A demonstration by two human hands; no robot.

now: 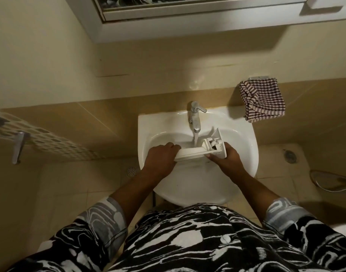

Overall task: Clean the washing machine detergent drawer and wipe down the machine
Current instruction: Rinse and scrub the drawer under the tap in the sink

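Status: rinse stage, judged early-to-mid task.

Left to right:
- 9 o'clock: perforated rack (pixel 50 141), not involved.
- Floor drain (pixel 131 171) is seen just left of the sink (pixel 244 142).
- Left hand (pixel 161 155): clamped on the rear end of the detergent drawer (pixel 187 154), fingers curled over its top edge.
- Drawer: already pulled from the machine, held level over the basin at frame centre, long axis running 9 to 3 o'clock, front panel at the 3 o'clock end. It is carried clear of the basin floor as far as can be told.
- Tap (pixel 194 116) at 12 o'clock of the drawer is running; the water stream (pixel 195 138) lands in the drawer's middle section.
- Right hand (pixel 226 159): closed around the front-panel end from below; the thumb is hidden, so the exact grip cannot be told.
- 2 o'clock: checkered cloth (pixel 263 102) is hung on the wall, untouched.

Done: drawer removed, rinse under way.
Left: scrubbing of compartments (no brush or sponge is seen), refitting, machine wipe-down. The washing machine is not in view; the cloth is the likely wipe tool.
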